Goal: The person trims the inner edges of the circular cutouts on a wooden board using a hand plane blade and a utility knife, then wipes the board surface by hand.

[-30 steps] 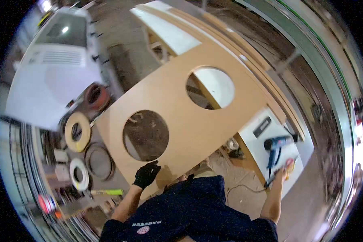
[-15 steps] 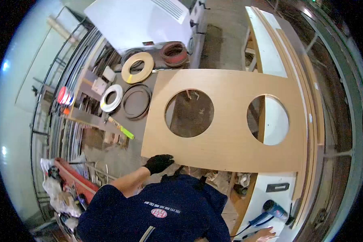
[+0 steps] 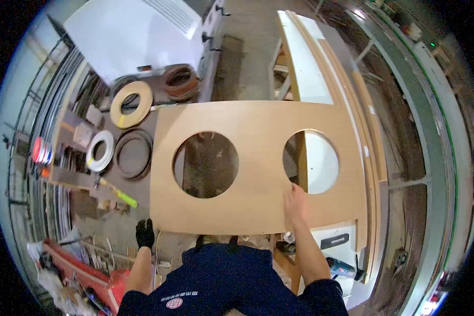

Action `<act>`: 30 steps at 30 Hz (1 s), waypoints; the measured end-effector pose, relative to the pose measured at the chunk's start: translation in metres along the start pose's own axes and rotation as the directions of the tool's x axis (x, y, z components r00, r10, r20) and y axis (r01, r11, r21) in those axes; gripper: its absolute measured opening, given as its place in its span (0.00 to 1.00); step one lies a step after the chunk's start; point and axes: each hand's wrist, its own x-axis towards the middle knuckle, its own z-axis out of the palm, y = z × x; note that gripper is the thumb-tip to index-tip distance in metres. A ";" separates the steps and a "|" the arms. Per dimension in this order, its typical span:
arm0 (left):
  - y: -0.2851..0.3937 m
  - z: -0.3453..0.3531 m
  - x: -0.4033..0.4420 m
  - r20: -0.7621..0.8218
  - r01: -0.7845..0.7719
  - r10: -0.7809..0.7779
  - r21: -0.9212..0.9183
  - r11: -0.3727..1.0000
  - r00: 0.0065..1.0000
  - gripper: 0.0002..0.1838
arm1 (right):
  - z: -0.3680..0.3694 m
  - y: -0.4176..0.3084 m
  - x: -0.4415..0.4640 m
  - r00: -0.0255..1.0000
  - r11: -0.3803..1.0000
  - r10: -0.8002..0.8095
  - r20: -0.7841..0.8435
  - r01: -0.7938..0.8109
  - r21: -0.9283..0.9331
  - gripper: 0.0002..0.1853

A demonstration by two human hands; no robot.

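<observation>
A light wood-coloured panel with two large round holes lies in front of me, across a dark surface and a white-topped bench. My right hand, bare, is at the near rim of the right hole, with its fingers curled over the edge. My left hand, in a black glove, is beside the panel's near left corner with its fingers stretched forward. Whether the left hand touches the corner, I cannot tell. Below my right forearm, a blue power tool lies on the white bench top, near a dark slotted plate.
Rolls of edge banding lie to the left: a beige roll, a white roll, a dark roll and a reddish-brown roll. A yellow-green-ended tool lies nearby. Long wood strips run along the right. A white machine stands behind.
My right hand has come from beside the power tool to the right hole's rim. My left hand has shifted from the front edge to the left corner. The view has turned right.
</observation>
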 end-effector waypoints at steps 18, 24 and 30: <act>0.027 -0.026 0.016 -0.119 -0.044 0.070 0.206 0.978 0.990 0.22 | 0.039 -0.059 0.113 0.770 0.810 0.579 0.269 -0.505 -0.298 0.44; -0.006 -0.110 -0.047 -0.451 -0.124 0.076 -0.077 0.989 0.889 0.17 | -0.013 -0.087 0.104 0.941 0.954 0.282 0.188 -0.253 -0.163 0.41; -0.163 -0.225 -0.109 -0.787 -0.354 -0.283 -0.525 0.774 0.549 0.19 | -0.085 -0.213 0.098 0.903 0.922 0.098 0.419 -0.241 0.304 0.35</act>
